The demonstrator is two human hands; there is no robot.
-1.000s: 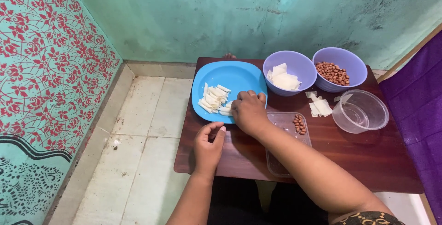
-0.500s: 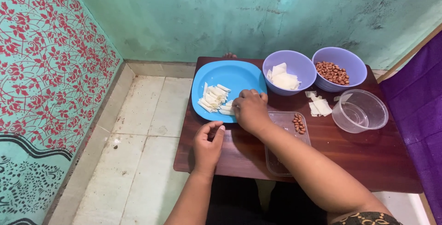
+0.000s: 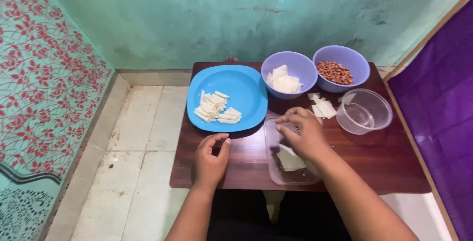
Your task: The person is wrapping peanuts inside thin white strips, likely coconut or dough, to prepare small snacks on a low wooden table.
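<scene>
now the right hand (image 3: 301, 133) hovers with curled, loosely parted fingers over the clear rectangular tray (image 3: 290, 164), holding nothing that i can make out; a pale flat wrapper square (image 3: 290, 160) lies inside the tray, toward its near end; the left hand (image 3: 210, 158) rests on the dark wooden table (image 3: 389, 167), fingers bent, thumb and forefinger narrowly apart, empty; just beyond it sits the blue plate (image 3: 244, 90) with rolled white pieces (image 3: 214, 108); bare tabletop lies right of the tray, up to the table's near edge.
</scene>
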